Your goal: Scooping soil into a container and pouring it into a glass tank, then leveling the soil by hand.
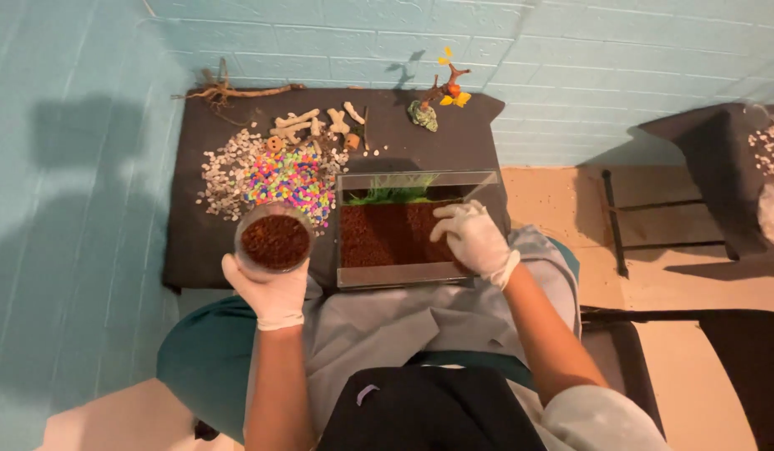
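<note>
My left hand (270, 292), in a white glove, holds a clear round cup of brown soil (275, 240) upright, left of a small glass tank (416, 274). The tank sits at the near edge of a black table (195, 242) and holds a flat layer of brown soil (387, 234) with green grass (395, 190) along its far side. My right hand (470, 238), also gloved, rests inside the tank on the soil at its right side, fingers spread.
On the table behind the cup lie white pebbles (224, 171) and bright mixed-colour gravel (291, 179). Pale coral-like pieces (307, 125), a twisted root (228, 92) and a small ornament tree with yellow leaves (441, 96) stand further back. Another dark table (721, 167) is at right.
</note>
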